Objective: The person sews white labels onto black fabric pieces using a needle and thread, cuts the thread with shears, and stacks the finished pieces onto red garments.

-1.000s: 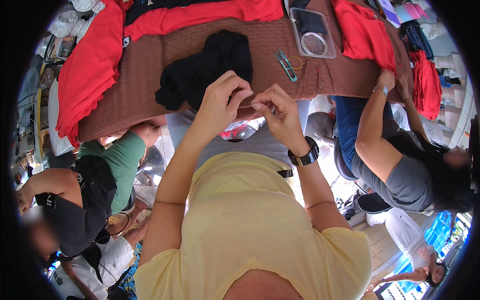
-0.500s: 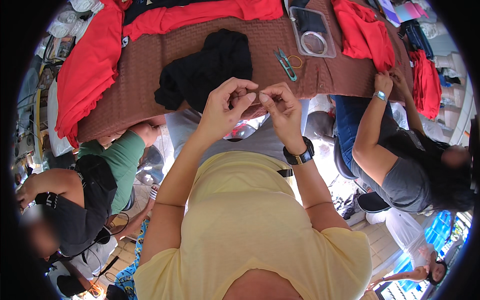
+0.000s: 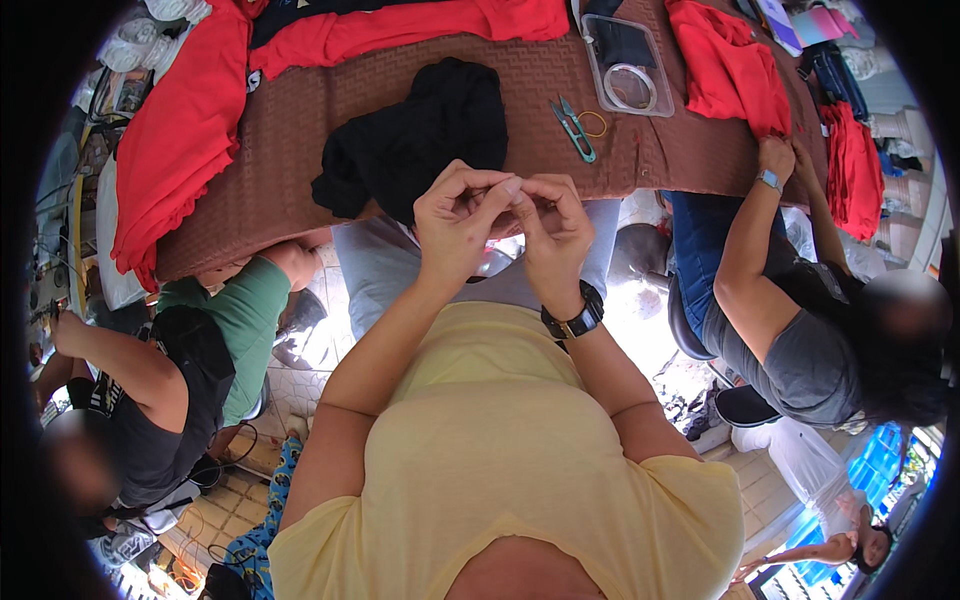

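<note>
My left hand [image 3: 460,212] and my right hand [image 3: 553,222] meet fingertip to fingertip above the near edge of the table. Thumb and forefinger are pinched on each, and whatever lies between them is too small to make out. Just beyond my left hand a crumpled black garment [image 3: 425,135] lies on the brown tablecloth [image 3: 370,75]. Farther right, a pair of green-handled thread snips [image 3: 574,130] rests beside a thin yellow loop [image 3: 594,124].
A clear plastic box [image 3: 627,68] holds a white ring and a dark piece. Red garments [image 3: 185,140] hang over the table's left side; another red garment [image 3: 730,70] lies at the right, where a co-worker's hands [image 3: 778,158] touch it. A second person [image 3: 140,385] sits at the left.
My hands have come together, the right one moving left until the fingertips meet. The person at the left has shifted an arm. The garments and snips stay put.
</note>
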A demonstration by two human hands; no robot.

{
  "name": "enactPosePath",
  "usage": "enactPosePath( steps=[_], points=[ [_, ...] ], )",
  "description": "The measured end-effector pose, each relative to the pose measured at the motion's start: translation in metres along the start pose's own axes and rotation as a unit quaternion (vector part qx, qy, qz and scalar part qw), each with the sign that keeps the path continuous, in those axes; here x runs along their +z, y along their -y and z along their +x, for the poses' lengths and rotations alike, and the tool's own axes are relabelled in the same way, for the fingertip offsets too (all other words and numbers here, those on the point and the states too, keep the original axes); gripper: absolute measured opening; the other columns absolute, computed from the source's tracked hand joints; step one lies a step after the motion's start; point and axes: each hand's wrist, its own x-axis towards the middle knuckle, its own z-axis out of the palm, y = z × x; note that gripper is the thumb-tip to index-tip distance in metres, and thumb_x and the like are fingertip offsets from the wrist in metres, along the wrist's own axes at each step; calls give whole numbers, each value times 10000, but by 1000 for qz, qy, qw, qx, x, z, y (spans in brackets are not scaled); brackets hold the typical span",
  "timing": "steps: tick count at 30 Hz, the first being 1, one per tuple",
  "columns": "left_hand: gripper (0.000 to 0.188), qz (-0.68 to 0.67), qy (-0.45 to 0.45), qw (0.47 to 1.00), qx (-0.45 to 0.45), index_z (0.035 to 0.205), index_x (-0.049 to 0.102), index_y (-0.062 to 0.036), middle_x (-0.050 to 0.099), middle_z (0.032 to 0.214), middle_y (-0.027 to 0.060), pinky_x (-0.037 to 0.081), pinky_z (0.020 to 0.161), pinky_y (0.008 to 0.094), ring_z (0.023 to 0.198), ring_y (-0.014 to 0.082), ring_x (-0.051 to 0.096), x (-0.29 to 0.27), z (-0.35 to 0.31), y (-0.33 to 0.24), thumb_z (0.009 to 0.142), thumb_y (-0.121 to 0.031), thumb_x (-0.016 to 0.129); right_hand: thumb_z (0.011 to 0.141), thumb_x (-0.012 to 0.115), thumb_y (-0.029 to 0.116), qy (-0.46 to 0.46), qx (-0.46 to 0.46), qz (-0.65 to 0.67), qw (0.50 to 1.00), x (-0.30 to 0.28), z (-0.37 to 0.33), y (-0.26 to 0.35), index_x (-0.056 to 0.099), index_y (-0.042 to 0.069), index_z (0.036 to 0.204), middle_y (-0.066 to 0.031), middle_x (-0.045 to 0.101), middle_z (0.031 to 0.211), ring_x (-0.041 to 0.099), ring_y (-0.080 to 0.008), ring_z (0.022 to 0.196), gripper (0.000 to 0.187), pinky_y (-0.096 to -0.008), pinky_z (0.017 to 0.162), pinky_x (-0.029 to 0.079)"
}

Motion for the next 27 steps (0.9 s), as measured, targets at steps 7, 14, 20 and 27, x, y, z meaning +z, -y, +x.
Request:
enactPosePath(
  steps=[7, 14, 20, 27],
  points=[
    [100, 73, 14, 997, 12, 929, 761, -15, 547, 798, -13, 388, 584, 187, 672, 26, 461, -5, -7, 2, 833, 7, 770, 936, 636, -36, 60, 61, 114, 990, -8, 5, 5, 661, -24, 1027, -84, 564, 1126, 603, -119, 963, 95, -253, 836, 506],
    [122, 301, 55, 940, 148, 862, 745, -23, 577, 856, 72, 447, 657, 277, 734, 158, 569, -36, -22, 4, 761, -2, 811, 989, 632, 67, 89, -25, -16, 996, -13, 15, 6, 613, -14, 1010, -89, 611, 1037, 621, -119, 853, 86, -238, 753, 520],
    [132, 422, 84, 899, 83, 837, 699, -49, 594, 1030, 104, 448, 796, 391, 966, 287, 555, -101, -69, -9, 740, -24, 784, 1034, 575, 122, -17, 21, 104, 994, -51, 87, 31, 524, -8, 1057, -132, 690, 808, 645, -132, 636, 141, -254, 613, 554],
    [80, 454, 29, 891, 3, 819, 721, -24, 584, 966, 87, 433, 824, 385, 942, 273, 542, -141, -100, -3, 747, -26, 757, 1018, 605, 125, -88, -51, 73, 992, -78, 130, 46, 554, -36, 1038, -152, 695, 820, 681, -173, 658, 170, -287, 616, 579]
  ],
)
